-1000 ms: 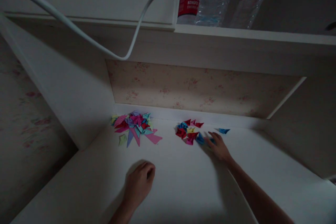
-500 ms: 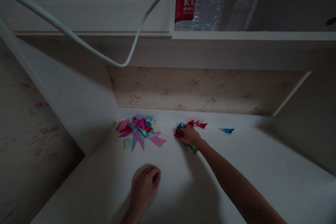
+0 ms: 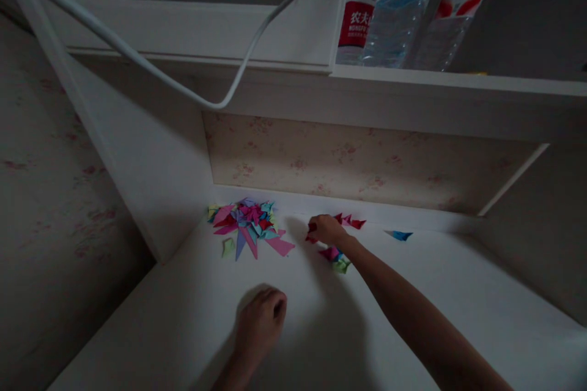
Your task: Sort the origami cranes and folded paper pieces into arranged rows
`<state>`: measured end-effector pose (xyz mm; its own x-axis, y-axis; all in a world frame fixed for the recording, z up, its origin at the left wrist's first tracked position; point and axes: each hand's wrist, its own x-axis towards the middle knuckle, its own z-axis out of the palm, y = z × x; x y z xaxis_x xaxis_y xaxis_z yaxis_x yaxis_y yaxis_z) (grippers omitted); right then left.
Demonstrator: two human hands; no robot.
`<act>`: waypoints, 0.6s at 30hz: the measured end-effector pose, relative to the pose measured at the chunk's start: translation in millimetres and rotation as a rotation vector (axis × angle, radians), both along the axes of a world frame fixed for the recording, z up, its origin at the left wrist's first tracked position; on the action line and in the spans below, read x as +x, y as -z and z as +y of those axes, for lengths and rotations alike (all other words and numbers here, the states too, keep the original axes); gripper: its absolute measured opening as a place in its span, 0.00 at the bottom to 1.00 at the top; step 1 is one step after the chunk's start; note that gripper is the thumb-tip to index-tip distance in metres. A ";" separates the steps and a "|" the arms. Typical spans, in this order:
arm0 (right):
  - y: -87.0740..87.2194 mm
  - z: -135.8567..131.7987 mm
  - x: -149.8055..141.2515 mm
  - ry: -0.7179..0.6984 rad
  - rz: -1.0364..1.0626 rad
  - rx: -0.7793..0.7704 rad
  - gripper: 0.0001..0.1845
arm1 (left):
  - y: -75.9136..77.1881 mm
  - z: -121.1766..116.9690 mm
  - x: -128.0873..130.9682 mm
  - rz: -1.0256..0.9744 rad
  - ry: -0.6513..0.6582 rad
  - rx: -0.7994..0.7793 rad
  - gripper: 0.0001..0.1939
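Note:
My right hand [image 3: 326, 230] reaches to the back of the white desktop, fingers closed on a red folded paper piece [image 3: 311, 236]. Just in front of its wrist lie a magenta folded paper [image 3: 329, 253] and a green one [image 3: 341, 266], with a bit of blue between them. Behind the wrist is a short row of red and pink folded papers [image 3: 358, 224]. My left hand [image 3: 262, 321] rests curled on the desktop near the front, with nothing visible in it. A heap of colourful folded papers [image 3: 250, 215] sits at the back left.
A blue folded paper [image 3: 402, 236] lies alone to the right. A pale green piece [image 3: 228, 247] is beside the heap. Overhead, a white cable [image 3: 215, 105] hangs before a shelf [image 3: 440, 82] holding plastic bottles [image 3: 394, 24]. Side panels enclose the desktop.
My right hand has shifted slightly back and left, uncovering the magenta and green papers. The blue paper by its fingers is no longer visible. My left hand stays curled. The camera view has tilted.

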<state>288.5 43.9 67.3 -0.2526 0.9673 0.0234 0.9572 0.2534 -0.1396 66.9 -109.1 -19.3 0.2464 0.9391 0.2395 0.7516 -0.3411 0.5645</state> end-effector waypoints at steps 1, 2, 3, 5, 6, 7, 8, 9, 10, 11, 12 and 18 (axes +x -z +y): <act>-6.8 3.8 -8.9 -0.025 0.023 0.006 0.10 | -0.1 -0.2 -0.1 0.001 -0.001 0.004 0.10; -13.8 8.3 -19.4 -0.053 0.051 0.016 0.10 | -0.2 -0.3 -0.2 0.000 -0.002 0.006 0.10; -20.8 13.3 -31.4 -0.079 0.085 0.033 0.11 | -0.4 -0.4 -0.3 -0.003 -0.001 0.007 0.10; -33.6 24.0 -58.0 -0.130 0.166 0.085 0.14 | -0.6 -0.6 -0.5 -0.017 0.004 0.002 0.10; -39.0 29.0 -71.3 -0.155 0.212 0.117 0.17 | -0.5 -0.8 -0.8 -0.025 0.006 -0.004 0.10; -43.3 33.2 -83.7 -0.180 0.259 0.148 0.21 | -0.4 -1.0 -1.1 -0.032 0.006 -0.013 0.10; -46.3 36.2 -94.5 -0.204 0.304 0.175 0.26 | -0.2 -1.2 -1.5 -0.038 0.003 -0.022 0.10; -47.6 37.4 -103.1 -0.223 0.347 0.194 0.29 | 0.1 -1.5 -1.9 -0.042 0.000 -0.029 0.10; -47.2 36.4 -109.1 -0.238 0.386 0.206 0.32 | 0.4 -1.7 -2.3 -0.044 -0.002 -0.033 0.10; -45.0 33.1 -112.3 -0.246 0.422 0.211 0.32 | 0.8 -1.8 -2.7 -0.042 -0.001 -0.032 0.10; -41.0 27.2 -112.7 -0.247 0.455 0.209 0.30 | 1.1 -1.8 -3.0 -0.037 0.001 -0.027 0.10; 7.9 -48.1 -69.2 -0.172 0.608 0.111 0.16 | 2.1 0.4 -1.6 -0.002 0.016 0.001 0.10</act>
<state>219.3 -4.2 59.4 -0.3139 0.8979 0.3086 0.6597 0.4400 -0.6092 65.3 -108.8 -21.4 0.2603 0.9349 0.2413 0.7449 -0.3535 0.5659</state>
